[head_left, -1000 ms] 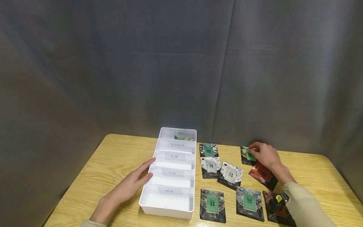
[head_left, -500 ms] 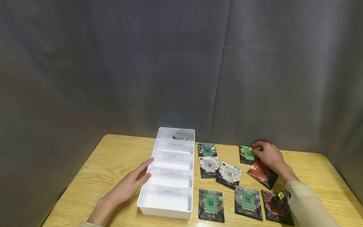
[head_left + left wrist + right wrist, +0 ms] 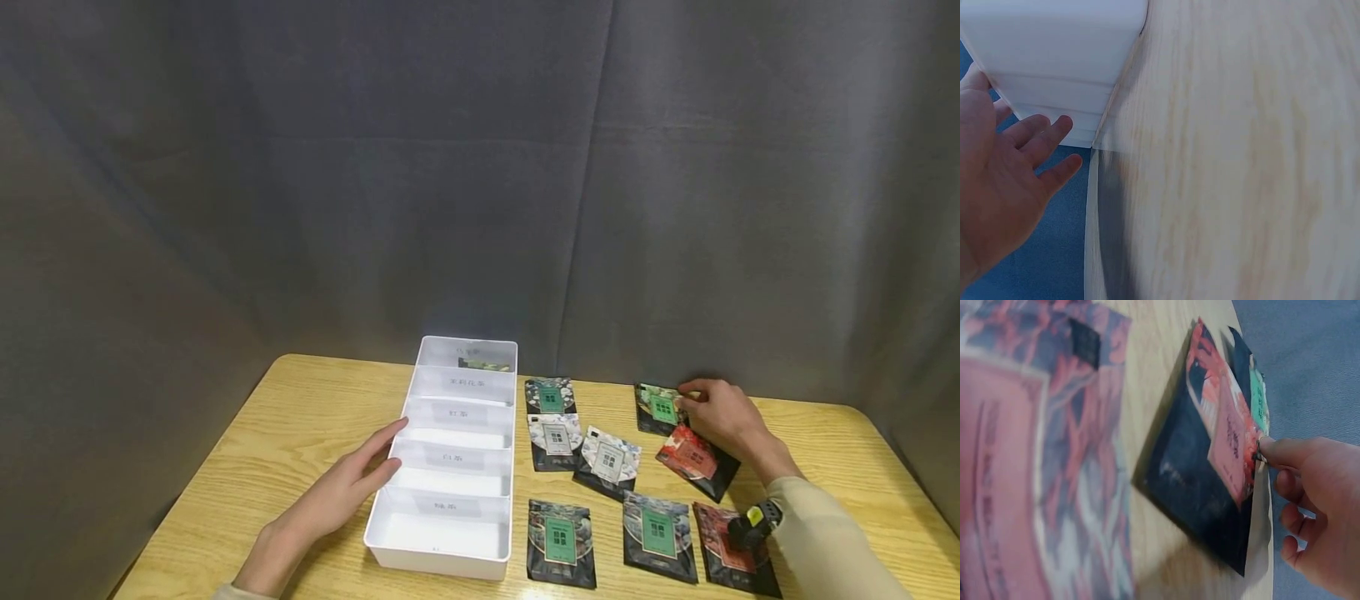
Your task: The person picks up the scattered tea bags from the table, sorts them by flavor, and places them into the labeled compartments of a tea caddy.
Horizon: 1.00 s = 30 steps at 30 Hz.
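Note:
In the head view my left hand (image 3: 330, 492) rests against the left side of a long white divided box (image 3: 438, 560), its fingers relaxed. The left wrist view shows that hand (image 3: 1007, 162) beside the box wall (image 3: 1054, 44), several fingers free. At the back right, my right hand (image 3: 727, 417) pinches the right edge of a green-labelled black tea pouch (image 3: 656, 410). From the right wrist, the thumb of the right hand (image 3: 1316, 506) sits at that pouch's edge, just beyond a red tea pouch (image 3: 1204, 462). The fingertips under the edge are partly hidden.
Several more tea pouches lie right of the box: white-labelled ones (image 3: 607, 462), green-labelled ones (image 3: 561, 543) and a red one (image 3: 735, 554) by the right wrist. A pouch (image 3: 483, 364) sits in the box's rear compartment. A grey curtain (image 3: 480, 192) hangs behind the wooden table (image 3: 247, 450).
My right hand has slid rightward over the green-labelled tea pouch to its right edge, uncovering more of the label. The left hand stays at the box.

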Each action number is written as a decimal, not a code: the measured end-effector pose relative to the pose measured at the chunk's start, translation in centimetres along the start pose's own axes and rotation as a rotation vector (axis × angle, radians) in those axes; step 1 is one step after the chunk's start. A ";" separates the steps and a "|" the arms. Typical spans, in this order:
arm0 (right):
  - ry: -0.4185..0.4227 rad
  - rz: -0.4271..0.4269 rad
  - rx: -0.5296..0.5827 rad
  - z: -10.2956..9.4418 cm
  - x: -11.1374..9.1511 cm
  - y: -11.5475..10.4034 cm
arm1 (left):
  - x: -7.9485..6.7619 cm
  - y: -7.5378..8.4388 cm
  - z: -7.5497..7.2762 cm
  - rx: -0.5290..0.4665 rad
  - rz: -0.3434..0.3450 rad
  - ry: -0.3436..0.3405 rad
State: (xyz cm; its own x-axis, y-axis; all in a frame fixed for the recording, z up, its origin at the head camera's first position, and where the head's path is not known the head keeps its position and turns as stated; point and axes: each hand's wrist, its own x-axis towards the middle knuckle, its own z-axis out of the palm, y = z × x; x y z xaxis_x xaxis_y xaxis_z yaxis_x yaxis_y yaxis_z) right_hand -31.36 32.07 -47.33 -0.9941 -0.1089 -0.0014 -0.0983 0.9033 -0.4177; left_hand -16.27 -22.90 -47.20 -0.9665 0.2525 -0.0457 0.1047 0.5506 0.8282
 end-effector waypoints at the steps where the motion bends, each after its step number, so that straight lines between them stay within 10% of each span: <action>1: -0.003 -0.002 0.002 0.0 0.0 0.1 | 0.0 0.0 0.0 0.000 0.000 -0.001; 14: -0.046 0.045 0.005 -0.2 0.3 -0.1 | 0.0 0.1 0.0 0.013 0.020 0.007; 30: 0.169 -0.038 -0.073 -0.1 0.3 -0.3 | 0.1 0.0 -0.3 -0.035 0.004 -0.014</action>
State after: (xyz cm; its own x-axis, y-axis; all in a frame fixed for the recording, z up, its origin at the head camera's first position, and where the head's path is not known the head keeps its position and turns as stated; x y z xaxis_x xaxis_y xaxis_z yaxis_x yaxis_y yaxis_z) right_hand -31.62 31.84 -47.16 -0.9826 -0.0781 0.1687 -0.1335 0.9281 -0.3476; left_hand -16.39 -23.11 -47.07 -0.9628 0.2657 -0.0497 0.1002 0.5214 0.8474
